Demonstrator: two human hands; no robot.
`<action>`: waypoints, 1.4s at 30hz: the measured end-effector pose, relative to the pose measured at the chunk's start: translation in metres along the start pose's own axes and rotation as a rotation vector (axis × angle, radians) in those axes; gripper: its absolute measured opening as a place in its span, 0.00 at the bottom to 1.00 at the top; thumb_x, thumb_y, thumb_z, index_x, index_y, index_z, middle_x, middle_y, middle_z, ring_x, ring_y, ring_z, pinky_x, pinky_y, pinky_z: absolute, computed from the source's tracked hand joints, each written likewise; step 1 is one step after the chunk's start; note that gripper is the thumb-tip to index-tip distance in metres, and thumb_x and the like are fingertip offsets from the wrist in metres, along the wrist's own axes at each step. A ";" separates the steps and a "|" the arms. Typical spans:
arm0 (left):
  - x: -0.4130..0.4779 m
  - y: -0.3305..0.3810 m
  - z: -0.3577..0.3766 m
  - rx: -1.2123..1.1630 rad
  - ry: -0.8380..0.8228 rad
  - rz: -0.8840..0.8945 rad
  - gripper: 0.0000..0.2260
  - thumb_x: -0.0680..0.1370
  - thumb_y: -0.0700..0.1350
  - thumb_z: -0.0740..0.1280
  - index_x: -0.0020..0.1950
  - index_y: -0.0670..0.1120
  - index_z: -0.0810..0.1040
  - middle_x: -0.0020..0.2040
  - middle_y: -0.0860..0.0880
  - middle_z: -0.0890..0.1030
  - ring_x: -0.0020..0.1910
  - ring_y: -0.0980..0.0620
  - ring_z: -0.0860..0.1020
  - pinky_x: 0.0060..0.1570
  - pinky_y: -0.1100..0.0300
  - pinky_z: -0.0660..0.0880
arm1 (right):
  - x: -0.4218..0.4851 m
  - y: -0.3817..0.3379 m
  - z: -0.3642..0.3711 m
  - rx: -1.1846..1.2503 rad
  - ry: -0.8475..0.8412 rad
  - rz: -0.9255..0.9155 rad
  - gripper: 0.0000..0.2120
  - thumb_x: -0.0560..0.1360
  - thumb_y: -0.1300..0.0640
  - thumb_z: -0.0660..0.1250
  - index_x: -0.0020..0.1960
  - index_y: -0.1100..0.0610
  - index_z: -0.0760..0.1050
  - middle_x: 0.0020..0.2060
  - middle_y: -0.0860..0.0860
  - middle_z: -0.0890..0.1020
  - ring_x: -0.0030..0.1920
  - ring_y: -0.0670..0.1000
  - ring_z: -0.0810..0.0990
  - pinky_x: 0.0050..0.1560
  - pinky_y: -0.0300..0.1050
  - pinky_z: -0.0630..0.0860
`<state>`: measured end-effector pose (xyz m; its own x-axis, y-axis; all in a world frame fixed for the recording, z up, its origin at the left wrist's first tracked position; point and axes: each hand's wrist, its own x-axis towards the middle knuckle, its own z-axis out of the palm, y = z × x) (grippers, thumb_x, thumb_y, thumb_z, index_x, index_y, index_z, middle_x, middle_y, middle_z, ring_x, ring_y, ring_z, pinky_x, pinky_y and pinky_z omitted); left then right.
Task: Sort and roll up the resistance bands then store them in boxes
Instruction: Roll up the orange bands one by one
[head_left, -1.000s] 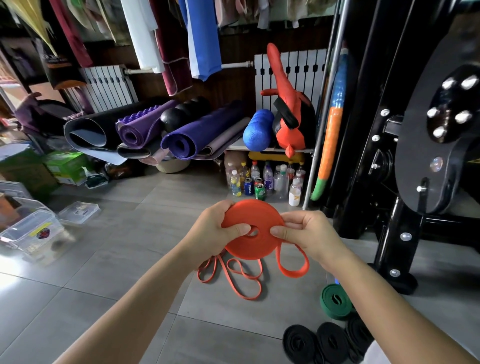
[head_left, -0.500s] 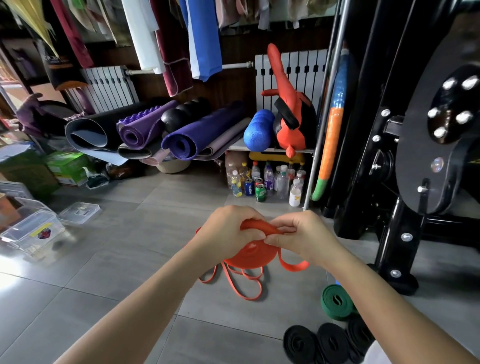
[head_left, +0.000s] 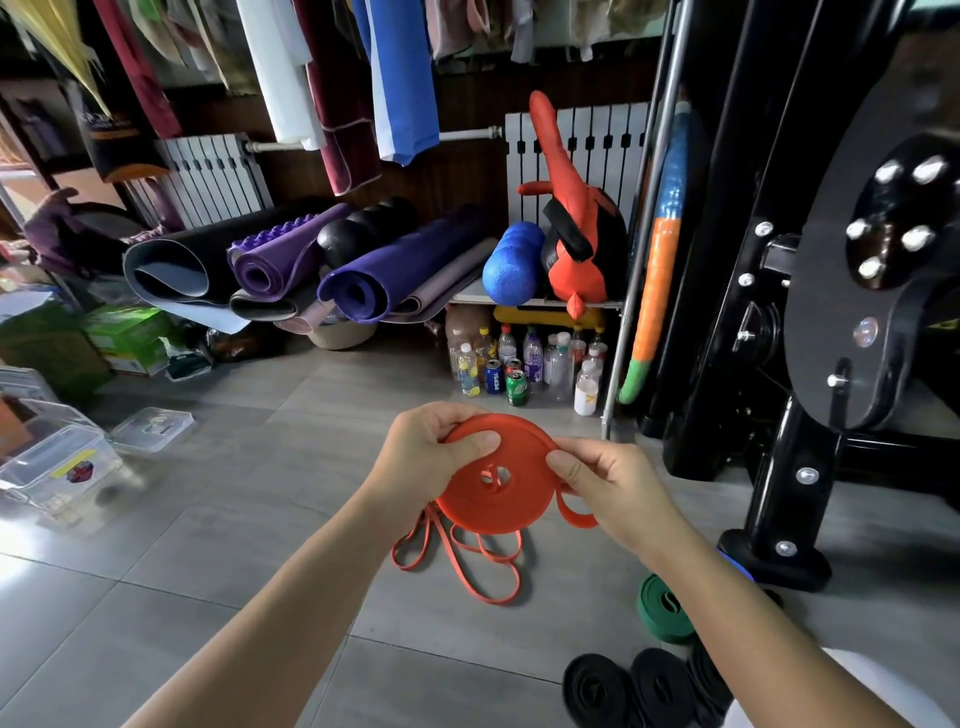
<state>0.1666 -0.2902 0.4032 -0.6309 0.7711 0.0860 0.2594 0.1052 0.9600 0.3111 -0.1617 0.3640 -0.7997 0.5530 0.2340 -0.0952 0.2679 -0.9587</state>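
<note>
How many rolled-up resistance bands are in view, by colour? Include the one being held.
Orange roll: 1
Green roll: 1
Black rolls: 3, one partly hidden
Total: 5

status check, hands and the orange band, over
Left hand and right hand both pinching the orange band coil, held above the floor. Coil nearly wound, not yet boxed. Nothing blocking; clear boxes off to the left.
</note>
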 end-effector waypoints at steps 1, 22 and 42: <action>-0.001 0.000 0.001 -0.009 0.002 -0.001 0.07 0.73 0.39 0.72 0.47 0.50 0.81 0.44 0.47 0.85 0.43 0.47 0.83 0.46 0.54 0.81 | 0.001 -0.001 0.000 0.010 -0.003 0.018 0.09 0.76 0.58 0.66 0.48 0.44 0.79 0.38 0.40 0.85 0.44 0.40 0.83 0.44 0.32 0.78; -0.007 -0.010 0.003 -0.027 0.007 -0.054 0.02 0.76 0.45 0.68 0.46 0.52 0.80 0.45 0.48 0.84 0.43 0.49 0.83 0.44 0.56 0.81 | 0.008 -0.008 -0.005 -0.295 -0.101 0.119 0.11 0.77 0.57 0.65 0.58 0.56 0.80 0.46 0.50 0.78 0.48 0.46 0.77 0.47 0.29 0.69; 0.009 0.005 0.013 0.748 -0.319 0.185 0.07 0.73 0.48 0.69 0.50 0.54 0.81 0.47 0.56 0.81 0.47 0.55 0.77 0.49 0.61 0.74 | 0.010 -0.002 -0.002 -0.613 -0.121 -0.021 0.03 0.70 0.51 0.73 0.44 0.46 0.83 0.28 0.34 0.78 0.34 0.35 0.75 0.35 0.30 0.69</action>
<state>0.1718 -0.2744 0.4049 -0.3226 0.9458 0.0372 0.8266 0.2623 0.4980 0.3049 -0.1551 0.3684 -0.8663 0.4589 0.1971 0.2172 0.7015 -0.6787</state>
